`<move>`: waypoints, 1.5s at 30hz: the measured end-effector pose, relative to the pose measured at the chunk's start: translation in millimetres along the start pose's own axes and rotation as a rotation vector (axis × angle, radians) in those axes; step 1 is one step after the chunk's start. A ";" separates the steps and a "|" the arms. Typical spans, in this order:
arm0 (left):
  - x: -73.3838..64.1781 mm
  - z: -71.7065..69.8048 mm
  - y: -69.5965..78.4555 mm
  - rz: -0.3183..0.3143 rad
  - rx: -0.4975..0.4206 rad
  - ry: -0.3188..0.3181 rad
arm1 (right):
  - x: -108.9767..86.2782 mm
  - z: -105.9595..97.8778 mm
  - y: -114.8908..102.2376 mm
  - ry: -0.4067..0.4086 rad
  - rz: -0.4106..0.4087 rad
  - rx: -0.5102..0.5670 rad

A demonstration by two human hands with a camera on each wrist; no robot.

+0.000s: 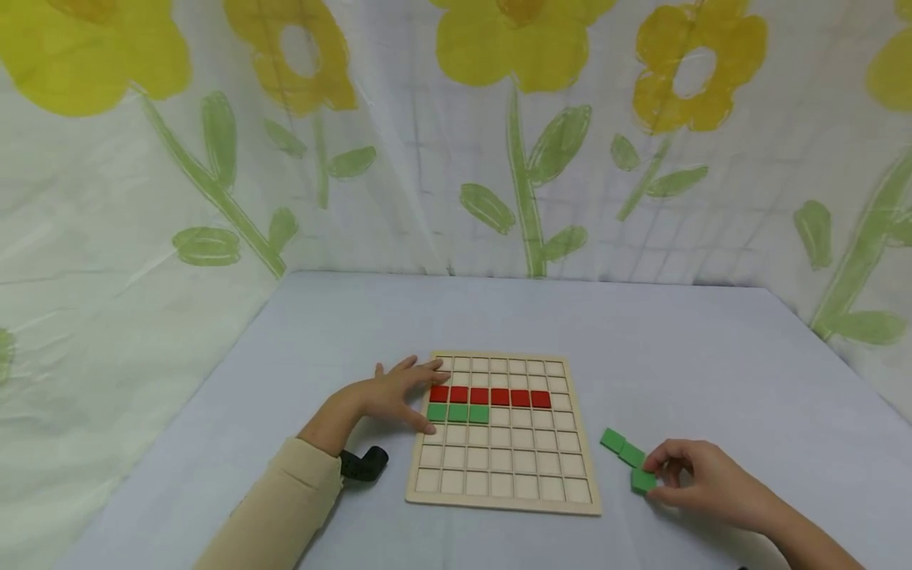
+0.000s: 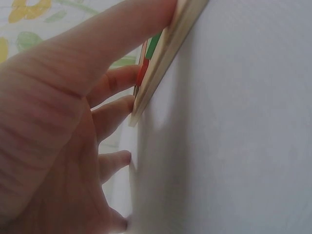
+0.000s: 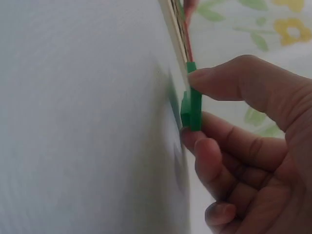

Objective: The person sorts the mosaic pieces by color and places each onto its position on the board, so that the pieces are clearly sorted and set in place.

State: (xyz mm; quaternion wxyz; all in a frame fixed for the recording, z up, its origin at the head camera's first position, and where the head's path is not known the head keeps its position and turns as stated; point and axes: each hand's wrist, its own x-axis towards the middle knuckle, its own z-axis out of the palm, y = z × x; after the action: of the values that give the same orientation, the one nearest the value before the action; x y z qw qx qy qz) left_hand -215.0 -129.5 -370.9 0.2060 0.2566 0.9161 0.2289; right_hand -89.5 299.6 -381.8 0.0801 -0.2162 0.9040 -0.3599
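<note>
A wooden grid board (image 1: 499, 504) lies on the table, with a row of red square tiles (image 1: 480, 396) across it. Below the red row sit 3 green tiles (image 1: 458, 413) at the left side. My left hand (image 1: 392, 392) rests on the board's left edge, fingers spread and thumb touching the rim (image 2: 163, 61). To the right of the board, my right hand (image 1: 701, 479) pinches a green tile (image 1: 643, 481) between thumb and fingers; the right wrist view shows this held tile (image 3: 196, 109) edge-on. Two more green tiles (image 1: 622, 448) lie just beyond it.
A white cloth covers the table (image 1: 342, 317). Behind it hangs a curtain (image 1: 399, 198) printed with yellow flowers. A black device (image 1: 365, 464) is on the left wrist, close to the board's left edge.
</note>
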 end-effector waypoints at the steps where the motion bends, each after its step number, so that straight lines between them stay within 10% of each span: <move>1: 0.0 0.1 0.2 0.003 -0.003 0.000 | 0.4 -1.8 -0.8 -0.011 0.012 -0.001; 45: 0.1 0.8 3.3 -0.045 0.010 0.009 | 96.2 -1.4 -43.1 -0.065 -0.063 -0.026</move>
State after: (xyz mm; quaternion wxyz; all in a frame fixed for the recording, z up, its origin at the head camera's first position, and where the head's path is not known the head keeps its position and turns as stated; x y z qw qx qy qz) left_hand -213.5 -126.6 -369.9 0.2058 0.2360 0.9237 0.2208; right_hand -161.5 229.4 -350.2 0.0949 -0.2573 0.8983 -0.3432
